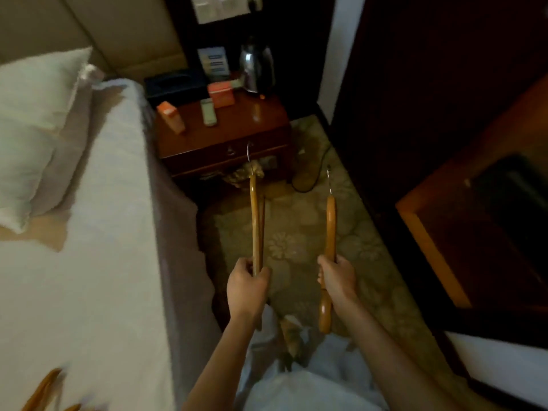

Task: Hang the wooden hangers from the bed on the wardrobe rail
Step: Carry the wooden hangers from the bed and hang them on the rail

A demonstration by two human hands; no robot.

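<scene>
My left hand (247, 287) grips one end of a wooden hanger (255, 221), which points away from me with its metal hook near the nightstand. My right hand (336, 280) holds a second wooden hanger (330, 226) around its middle, hook end forward and the other end hanging below my fist. Both hangers are over the carpet between the bed and the dark furniture. More wooden hangers (44, 391) lie blurred on the white bed (98, 262) at the lower left. The wardrobe rail is not in view.
A wooden nightstand (225, 143) stands ahead with a kettle (256, 66), orange boxes (221, 94), a remote and a black tissue box. Pillows (35, 93) lie at the bed's head. Dark wooden furniture (474, 232) lines the right. Patterned carpet (299, 241) runs between, with a cable on it.
</scene>
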